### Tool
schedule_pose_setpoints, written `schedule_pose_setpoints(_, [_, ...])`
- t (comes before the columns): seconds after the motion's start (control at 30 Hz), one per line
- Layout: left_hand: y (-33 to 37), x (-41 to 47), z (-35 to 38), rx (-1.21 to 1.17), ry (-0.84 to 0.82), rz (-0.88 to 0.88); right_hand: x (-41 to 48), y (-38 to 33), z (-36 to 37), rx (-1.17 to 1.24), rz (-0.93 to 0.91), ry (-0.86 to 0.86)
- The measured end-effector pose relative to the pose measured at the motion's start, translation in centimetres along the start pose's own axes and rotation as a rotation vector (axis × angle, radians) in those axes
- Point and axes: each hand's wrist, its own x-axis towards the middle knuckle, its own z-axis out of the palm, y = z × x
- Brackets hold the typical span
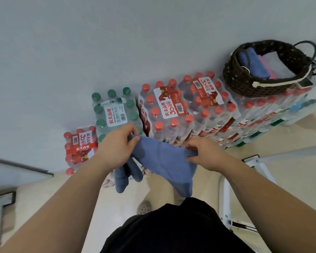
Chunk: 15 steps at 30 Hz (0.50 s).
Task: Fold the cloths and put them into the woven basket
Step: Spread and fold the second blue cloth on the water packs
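I hold a blue cloth in the air in front of my body. My left hand grips its left top corner, and bunched folds hang down below that hand. My right hand pinches the right top corner, with the rest of the cloth drooping beneath it. The dark woven basket sits far right on top of the stacked water packs. Inside it lie a folded blue cloth, a pink cloth and a white cloth.
Shrink-wrapped packs of water bottles with red caps and green caps are stacked along a pale wall. A white metal frame stands at my right. The floor is beige tile, and my foot in a sandal shows below.
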Motion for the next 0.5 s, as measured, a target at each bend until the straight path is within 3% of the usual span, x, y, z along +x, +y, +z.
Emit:
schedule_pose_setpoints(0.23, [1.3,4.6,0.9,0.135,0.331,-0.236,2.7,7.6,-3.8,-0.138,-0.028,-0.036])
schedule_pose_setpoints(0.4, [0.8,6.5,2.1,0.221,0.186,-0.376,5.5,11.7,-8.5,0.062,-0.07,0.083])
schedule_pose_setpoints(0.5, [1.5,7.0,3.3,0.233,0.186,-0.423,7.5,12.8,-11.2,0.207,-0.107,0.224])
